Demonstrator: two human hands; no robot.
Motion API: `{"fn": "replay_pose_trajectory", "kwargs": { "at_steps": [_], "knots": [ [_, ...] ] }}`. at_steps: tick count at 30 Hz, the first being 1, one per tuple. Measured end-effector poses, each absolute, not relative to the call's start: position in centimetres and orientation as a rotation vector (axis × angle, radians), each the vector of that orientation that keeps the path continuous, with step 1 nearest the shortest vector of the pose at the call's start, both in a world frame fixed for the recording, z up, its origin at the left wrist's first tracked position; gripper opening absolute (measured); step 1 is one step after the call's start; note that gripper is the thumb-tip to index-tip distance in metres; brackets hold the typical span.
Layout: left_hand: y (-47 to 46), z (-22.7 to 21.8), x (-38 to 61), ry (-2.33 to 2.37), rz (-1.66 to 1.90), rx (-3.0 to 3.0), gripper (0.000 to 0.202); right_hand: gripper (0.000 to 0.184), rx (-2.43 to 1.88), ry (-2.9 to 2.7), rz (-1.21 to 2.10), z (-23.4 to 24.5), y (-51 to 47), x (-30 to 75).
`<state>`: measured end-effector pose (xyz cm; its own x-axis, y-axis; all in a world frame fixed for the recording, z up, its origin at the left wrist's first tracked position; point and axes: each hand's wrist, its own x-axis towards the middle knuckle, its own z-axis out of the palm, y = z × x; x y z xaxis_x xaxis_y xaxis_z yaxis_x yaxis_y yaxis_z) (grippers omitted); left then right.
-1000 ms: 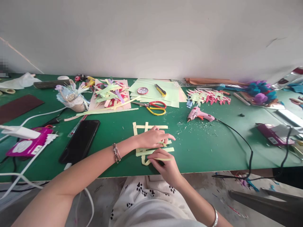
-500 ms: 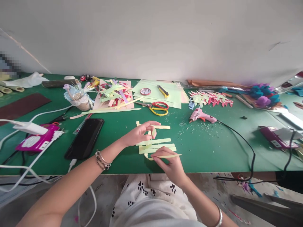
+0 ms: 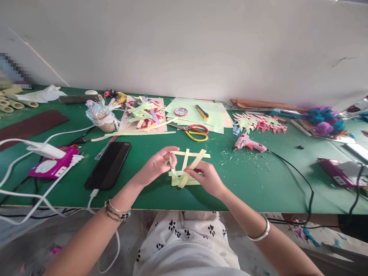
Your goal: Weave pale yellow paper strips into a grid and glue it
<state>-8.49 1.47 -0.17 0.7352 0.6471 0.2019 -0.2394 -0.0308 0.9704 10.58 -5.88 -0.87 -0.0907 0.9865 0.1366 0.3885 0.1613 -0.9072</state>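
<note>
Several pale yellow-green paper strips (image 3: 186, 183) lie crossed over one another on the green table, close to its front edge. My left hand (image 3: 159, 164) is curled at their left side, its fingers pinching the end of a strip that bends upward. From the right, my right hand (image 3: 206, 177) holds a paper strip (image 3: 197, 160) between thumb and fingers, slanting over the others. Another strip (image 3: 185, 160) runs upright just left of it, and a level one (image 3: 201, 155) crosses at the top.
Scissors (image 3: 196, 133), a utility knife (image 3: 202, 112) and a tape roll (image 3: 181, 111) are behind the strips. A pink glue gun (image 3: 248, 143) rests to the right, its black cord trailing. Leftward are a phone (image 3: 108, 165), a purple power strip (image 3: 53, 163) and a pile of coloured strips (image 3: 146, 112).
My right hand has moved up from near the table edge, and its strip now slants upward instead of lying level. My left hand shifted slightly left. The whole view swung a little.
</note>
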Motion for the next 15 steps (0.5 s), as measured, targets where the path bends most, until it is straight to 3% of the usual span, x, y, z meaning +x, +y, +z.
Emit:
{"fn": "replay_pose_trajectory", "kwargs": {
  "at_steps": [15],
  "knots": [
    [0.1, -0.9, -9.3, 0.469, 0.780, 1.425, 0.039, 0.015, -1.345, -1.778, 0.910, -1.1, -3.3, 10.6]
  ]
}}
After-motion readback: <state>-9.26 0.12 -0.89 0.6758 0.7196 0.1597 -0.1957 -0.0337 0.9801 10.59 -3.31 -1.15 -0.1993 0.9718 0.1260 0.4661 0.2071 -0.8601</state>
